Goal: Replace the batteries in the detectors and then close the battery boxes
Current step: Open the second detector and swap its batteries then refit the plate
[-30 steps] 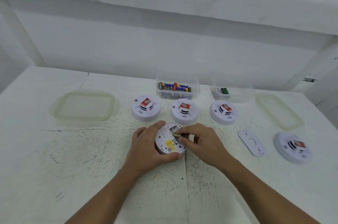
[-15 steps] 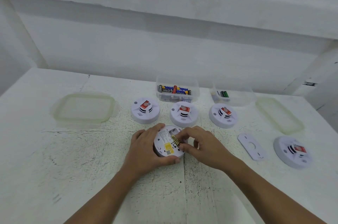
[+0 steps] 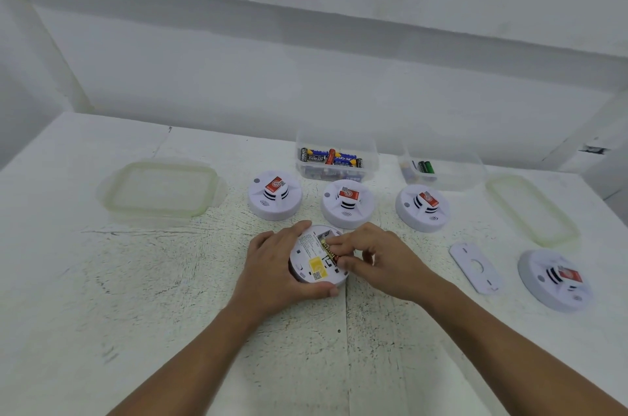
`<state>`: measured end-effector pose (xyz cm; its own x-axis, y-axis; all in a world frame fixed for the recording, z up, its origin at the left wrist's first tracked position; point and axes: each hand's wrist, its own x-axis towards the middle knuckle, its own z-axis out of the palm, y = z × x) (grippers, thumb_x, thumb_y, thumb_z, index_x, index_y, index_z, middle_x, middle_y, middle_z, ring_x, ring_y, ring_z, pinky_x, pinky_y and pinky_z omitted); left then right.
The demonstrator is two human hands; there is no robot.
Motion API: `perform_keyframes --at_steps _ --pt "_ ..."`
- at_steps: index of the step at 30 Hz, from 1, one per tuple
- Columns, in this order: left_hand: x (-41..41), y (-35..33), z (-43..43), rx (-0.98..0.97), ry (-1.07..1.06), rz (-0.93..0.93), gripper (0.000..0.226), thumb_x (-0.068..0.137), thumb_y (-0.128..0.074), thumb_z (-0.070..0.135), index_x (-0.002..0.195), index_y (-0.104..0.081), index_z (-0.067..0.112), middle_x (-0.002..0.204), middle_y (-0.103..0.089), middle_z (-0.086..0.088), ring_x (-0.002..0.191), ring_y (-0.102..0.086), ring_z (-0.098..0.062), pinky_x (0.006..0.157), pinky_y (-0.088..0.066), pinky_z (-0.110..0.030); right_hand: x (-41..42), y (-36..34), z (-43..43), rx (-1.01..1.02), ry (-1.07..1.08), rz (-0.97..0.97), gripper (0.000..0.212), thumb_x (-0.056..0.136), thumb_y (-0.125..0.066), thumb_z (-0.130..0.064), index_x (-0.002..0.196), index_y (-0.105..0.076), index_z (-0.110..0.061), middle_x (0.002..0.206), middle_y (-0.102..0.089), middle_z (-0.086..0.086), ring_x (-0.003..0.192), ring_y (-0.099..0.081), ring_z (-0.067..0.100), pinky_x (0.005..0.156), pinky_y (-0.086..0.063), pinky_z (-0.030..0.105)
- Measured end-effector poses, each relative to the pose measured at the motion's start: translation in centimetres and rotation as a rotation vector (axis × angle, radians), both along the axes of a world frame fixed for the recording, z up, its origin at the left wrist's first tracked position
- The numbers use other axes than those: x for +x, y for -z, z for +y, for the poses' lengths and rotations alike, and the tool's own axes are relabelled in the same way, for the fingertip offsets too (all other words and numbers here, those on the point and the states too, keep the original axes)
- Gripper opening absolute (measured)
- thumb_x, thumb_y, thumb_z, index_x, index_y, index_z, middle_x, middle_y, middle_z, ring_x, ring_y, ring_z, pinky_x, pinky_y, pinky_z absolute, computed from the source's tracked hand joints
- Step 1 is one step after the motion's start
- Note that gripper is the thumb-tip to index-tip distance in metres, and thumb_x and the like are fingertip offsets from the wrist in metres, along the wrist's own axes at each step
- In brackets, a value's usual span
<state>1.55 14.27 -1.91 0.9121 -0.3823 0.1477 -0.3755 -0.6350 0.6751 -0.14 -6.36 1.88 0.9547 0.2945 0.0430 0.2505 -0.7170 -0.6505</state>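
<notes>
On the white table (image 3: 170, 313), the left hand (image 3: 275, 266) is gripping the upturned detector (image 3: 311, 266), fingers curled round its far rim and thumb against its near edge. The right hand (image 3: 380, 262) is pinching a battery (image 3: 330, 250) between thumb and forefinger. The battery is lying at the open bay in the detector's back; whether it is fully seated cannot be told.

To the right, a flat cover (image 3: 474, 267) is lying loose, with a fourth detector (image 3: 555, 279) just beside it. Farther back, three detectors are sitting in a row: left (image 3: 274, 195), middle (image 3: 347, 203), right (image 3: 422, 208). A lid (image 3: 161, 191) is lying well to the left, and another lid (image 3: 531, 210) to the right. Farthest off, a clear box (image 3: 336, 171) is holding many batteries, and a second box (image 3: 455, 174) is holding a few green ones.
</notes>
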Motion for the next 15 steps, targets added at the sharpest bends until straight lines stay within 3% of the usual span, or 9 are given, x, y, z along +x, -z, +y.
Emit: perform_keyframes --at_steps 7,11,15 --pt "0.19 0.44 -0.24 -0.012 -0.020 -0.014 0.121 0.038 -0.049 0.095 0.138 -0.043 0.027 0.133 -0.052 0.016 0.109 -0.035 0.008 0.104 -0.017 -0.023 0.20 0.16 0.05 0.021 0.009 0.002 0.018 0.083 -0.071 -0.023 0.100 -0.074 -0.024 0.108 -0.064 -0.026 0.098 -0.054 -0.003 0.075 -0.038 0.003" --pt "0.21 0.45 -0.33 0.000 -0.023 -0.025 0.117 0.040 -0.055 0.089 0.137 -0.044 0.026 0.132 -0.052 0.016 0.109 -0.035 0.008 0.103 -0.017 -0.023 0.21 0.19 0.09 0.031 0.001 -0.010 0.021 0.083 -0.072 -0.020 0.103 -0.073 -0.025 0.101 -0.057 -0.039 0.099 -0.056 0.000 0.079 -0.040 0.004" --pt "0.25 0.47 -0.42 -0.006 -0.031 -0.042 0.121 0.039 -0.046 0.097 0.136 -0.047 0.024 0.124 -0.049 0.023 0.108 -0.038 0.008 0.103 -0.020 -0.025 0.23 0.40 0.16 0.013 -0.011 -0.026 0.021 0.083 -0.070 -0.020 0.104 -0.073 -0.024 0.107 -0.060 -0.033 0.097 -0.055 0.002 0.081 -0.042 0.007"
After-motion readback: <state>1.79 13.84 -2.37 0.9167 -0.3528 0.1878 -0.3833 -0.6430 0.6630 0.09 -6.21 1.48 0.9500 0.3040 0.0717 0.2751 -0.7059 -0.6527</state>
